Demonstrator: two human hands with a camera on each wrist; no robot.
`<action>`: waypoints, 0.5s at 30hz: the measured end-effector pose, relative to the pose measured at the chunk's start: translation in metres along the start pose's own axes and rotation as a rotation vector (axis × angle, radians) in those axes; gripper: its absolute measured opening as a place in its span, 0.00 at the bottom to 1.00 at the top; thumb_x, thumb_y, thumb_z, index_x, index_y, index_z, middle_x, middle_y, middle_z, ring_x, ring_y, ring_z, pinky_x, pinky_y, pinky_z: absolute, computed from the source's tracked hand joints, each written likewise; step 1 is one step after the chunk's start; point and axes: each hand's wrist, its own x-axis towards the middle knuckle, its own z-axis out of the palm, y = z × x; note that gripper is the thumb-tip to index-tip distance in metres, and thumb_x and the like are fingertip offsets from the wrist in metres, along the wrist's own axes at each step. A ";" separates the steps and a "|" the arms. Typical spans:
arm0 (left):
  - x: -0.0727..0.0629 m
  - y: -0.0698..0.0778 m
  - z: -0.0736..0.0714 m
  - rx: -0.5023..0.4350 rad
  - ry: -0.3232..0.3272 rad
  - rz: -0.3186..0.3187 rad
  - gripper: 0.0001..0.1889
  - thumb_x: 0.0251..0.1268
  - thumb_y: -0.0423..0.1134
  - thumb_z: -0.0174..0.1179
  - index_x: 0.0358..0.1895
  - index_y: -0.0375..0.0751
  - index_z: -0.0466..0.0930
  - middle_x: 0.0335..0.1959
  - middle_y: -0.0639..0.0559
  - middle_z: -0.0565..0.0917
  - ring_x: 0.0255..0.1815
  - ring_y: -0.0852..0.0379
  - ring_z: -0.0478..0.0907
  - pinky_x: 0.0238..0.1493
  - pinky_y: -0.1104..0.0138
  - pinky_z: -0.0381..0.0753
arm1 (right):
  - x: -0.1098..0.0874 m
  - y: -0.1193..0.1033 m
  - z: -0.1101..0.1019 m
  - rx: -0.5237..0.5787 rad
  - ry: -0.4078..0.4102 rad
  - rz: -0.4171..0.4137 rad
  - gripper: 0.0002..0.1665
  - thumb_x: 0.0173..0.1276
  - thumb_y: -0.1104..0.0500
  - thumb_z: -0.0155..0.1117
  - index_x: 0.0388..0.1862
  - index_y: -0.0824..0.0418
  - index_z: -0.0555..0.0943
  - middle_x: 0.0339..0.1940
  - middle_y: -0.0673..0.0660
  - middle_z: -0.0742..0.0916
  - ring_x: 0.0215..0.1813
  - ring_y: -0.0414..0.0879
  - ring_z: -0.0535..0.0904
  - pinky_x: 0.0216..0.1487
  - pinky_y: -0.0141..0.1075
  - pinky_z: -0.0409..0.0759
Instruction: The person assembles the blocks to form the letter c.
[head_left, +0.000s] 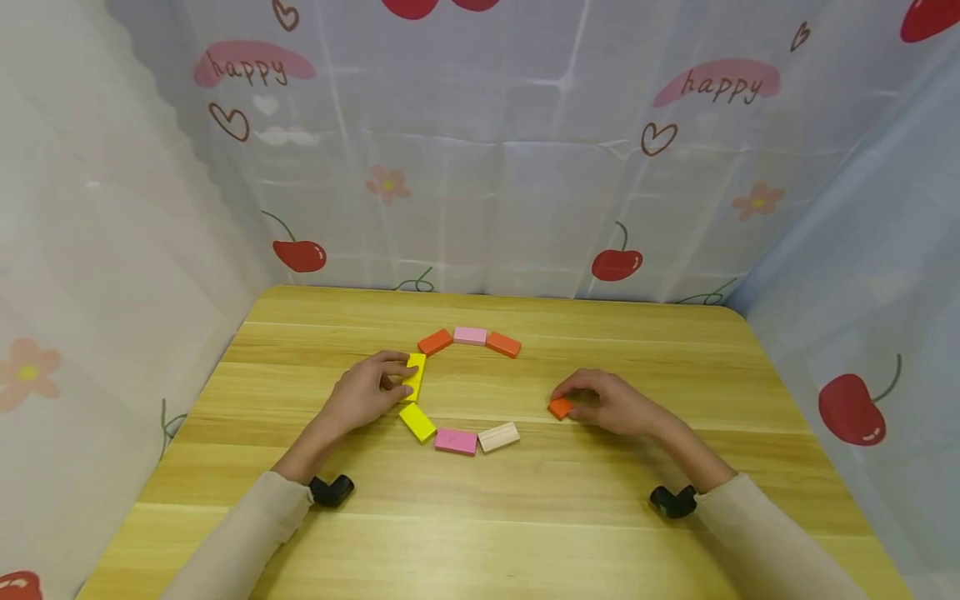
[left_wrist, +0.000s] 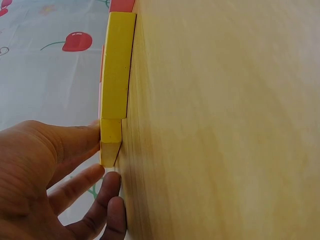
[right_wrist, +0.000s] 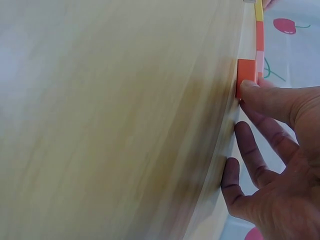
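Observation:
My left hand (head_left: 365, 390) pinches a yellow block (head_left: 416, 377) that lies on the table at the left of a curved row. In the left wrist view the thumb and a fingertip meet this yellow block (left_wrist: 110, 137), behind another yellow block (left_wrist: 119, 65). Apart from the row, to the right, my right hand (head_left: 611, 402) holds an orange block (head_left: 559, 407) between thumb and fingers. The right wrist view shows the thumb on the orange block (right_wrist: 245, 75) at table level, other fingers spread below it.
The row's far side has an orange block (head_left: 435, 342), a pale pink block (head_left: 470, 336) and another orange block (head_left: 503, 344). Its near side has a yellow block (head_left: 417, 422), a pink block (head_left: 456, 442) and a plain wood block (head_left: 498, 437). A printed curtain (head_left: 480, 208) stands behind the wooden table (head_left: 480, 533).

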 end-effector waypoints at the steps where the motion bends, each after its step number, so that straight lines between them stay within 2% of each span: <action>1: 0.000 0.000 0.000 -0.001 -0.001 -0.002 0.19 0.74 0.41 0.71 0.65 0.47 0.88 0.75 0.49 0.81 0.48 0.57 0.86 0.42 0.65 0.81 | 0.001 -0.001 0.001 0.001 -0.003 -0.006 0.20 0.73 0.69 0.71 0.61 0.56 0.88 0.59 0.53 0.90 0.62 0.53 0.85 0.65 0.53 0.83; 15: 0.000 -0.002 0.001 0.004 0.003 0.004 0.19 0.74 0.42 0.71 0.65 0.48 0.88 0.74 0.49 0.81 0.48 0.56 0.86 0.43 0.65 0.81 | 0.014 -0.009 0.009 -0.009 -0.023 -0.044 0.21 0.74 0.70 0.69 0.61 0.55 0.88 0.59 0.53 0.91 0.63 0.53 0.85 0.65 0.55 0.83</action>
